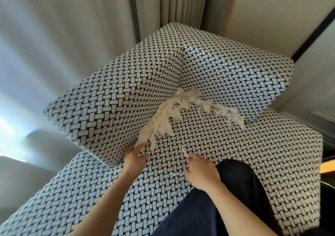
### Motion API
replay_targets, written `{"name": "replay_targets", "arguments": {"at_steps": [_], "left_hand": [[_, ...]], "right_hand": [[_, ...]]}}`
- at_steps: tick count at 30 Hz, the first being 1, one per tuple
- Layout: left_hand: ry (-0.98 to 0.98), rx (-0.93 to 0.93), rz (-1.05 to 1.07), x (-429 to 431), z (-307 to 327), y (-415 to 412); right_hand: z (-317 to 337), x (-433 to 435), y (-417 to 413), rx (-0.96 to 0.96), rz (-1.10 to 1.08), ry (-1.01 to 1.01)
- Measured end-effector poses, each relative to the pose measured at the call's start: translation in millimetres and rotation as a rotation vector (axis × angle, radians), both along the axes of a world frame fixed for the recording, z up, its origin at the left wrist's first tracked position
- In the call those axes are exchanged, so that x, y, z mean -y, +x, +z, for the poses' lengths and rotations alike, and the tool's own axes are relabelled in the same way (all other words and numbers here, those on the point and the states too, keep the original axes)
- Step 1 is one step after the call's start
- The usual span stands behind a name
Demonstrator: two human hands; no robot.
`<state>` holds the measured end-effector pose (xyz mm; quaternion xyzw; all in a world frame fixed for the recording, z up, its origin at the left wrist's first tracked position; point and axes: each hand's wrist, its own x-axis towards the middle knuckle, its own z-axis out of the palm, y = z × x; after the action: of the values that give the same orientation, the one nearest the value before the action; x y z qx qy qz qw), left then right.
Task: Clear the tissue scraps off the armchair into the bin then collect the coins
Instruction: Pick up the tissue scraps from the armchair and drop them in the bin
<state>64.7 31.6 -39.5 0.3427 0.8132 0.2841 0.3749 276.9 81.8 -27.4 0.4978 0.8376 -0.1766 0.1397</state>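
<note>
Dark trouser leg (195, 215) at 6 o'clock, closest to lens, lying over the armchair seat (253, 156). Both forearms bare, reaching up from the bottom edge.

Left hand (135, 156), 7 o'clock of centre: fingers straight and released, tips touching the near end of the tissue scraps (168, 116). Holds nothing.

Right hand (201, 170), 5 o'clock of centre: fingers curled in, knuckles up. A thin stray scrap (184, 149) stands right at the fingertip; cannot tell whether it is pinched or only touched. Another small bit (173, 173) on the seat, just at 9 o'clock of this hand.

Scraps: white, shredded, heaped in the crease where the seat meets the left cushion (112, 97) and right cushion (235, 72), centre of view, one tail trailing toward 3 o'clock along the right cushion's base.

Pale curtain (163, 8) at 12 o'clock, behind the chair.
</note>
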Motion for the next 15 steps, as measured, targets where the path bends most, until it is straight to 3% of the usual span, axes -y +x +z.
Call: {"name": "replay_targets", "arguments": {"at_steps": [5,15], "left_hand": [[-0.064,0.078,0.044,-15.4,-2.3,6.8],[0.145,0.184,0.104,-1.3,13.8,29.6]], "right_hand": [[4.1,-2.6,2.7,-0.193,-0.089,-0.046],[0.1,-11.6,8.4,-0.556,-0.358,-0.207]]}}
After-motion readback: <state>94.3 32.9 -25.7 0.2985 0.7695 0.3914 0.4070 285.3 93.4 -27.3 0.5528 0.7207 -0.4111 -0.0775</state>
